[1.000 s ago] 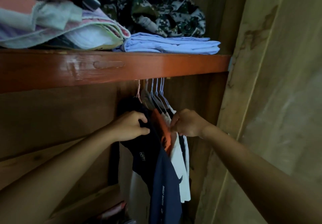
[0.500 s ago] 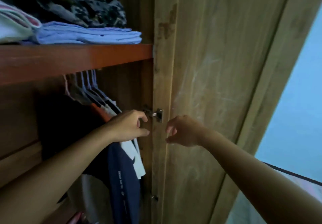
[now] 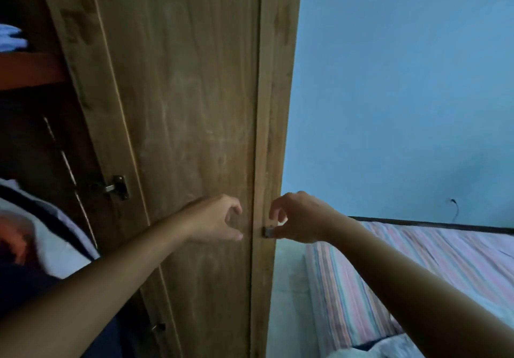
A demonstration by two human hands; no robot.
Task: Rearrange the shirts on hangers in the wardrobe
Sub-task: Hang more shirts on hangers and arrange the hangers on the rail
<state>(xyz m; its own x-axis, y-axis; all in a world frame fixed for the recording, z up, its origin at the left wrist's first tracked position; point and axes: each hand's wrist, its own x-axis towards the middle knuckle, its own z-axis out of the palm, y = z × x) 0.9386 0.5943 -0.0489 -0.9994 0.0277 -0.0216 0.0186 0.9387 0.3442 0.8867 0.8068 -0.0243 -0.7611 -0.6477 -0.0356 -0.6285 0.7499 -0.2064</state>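
Shirts (image 3: pixel 47 235) hang far left inside the wardrobe, behind both hands. Left hand (image 3: pixel 215 220), loosely curled and empty, is nearer them; right hand (image 3: pixel 299 217) pinches the door latch (image 3: pixel 267 232).

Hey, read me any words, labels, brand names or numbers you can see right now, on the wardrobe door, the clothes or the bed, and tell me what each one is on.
None can be read.
Wardrobe door: bare wood, no text.
Hanging shirts: motion-blurred; any print is unreadable.
Striped bedsheet: pattern only, no words.
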